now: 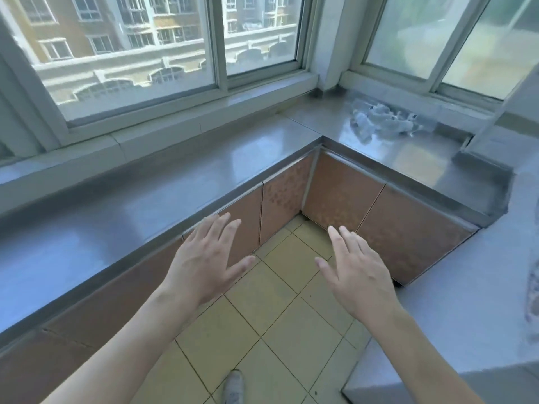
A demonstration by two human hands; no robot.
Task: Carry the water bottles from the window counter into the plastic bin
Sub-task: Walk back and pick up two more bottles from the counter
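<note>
Steel window counter (262,158), both hands (204,258) spread flat, empty, over floor tiles (262,330)

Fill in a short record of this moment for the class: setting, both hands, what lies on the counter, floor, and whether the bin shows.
setting: L-shaped steel counter under windows
left hand: open, empty, fingers spread, held out over the counter edge
right hand: open, empty, held out over the floor
on counter: blurred clear plastic heap near the far right window; cannot tell if it is bottles
floor: yellowish tiles, a shoe at the bottom edge
bin: not in view
</note>
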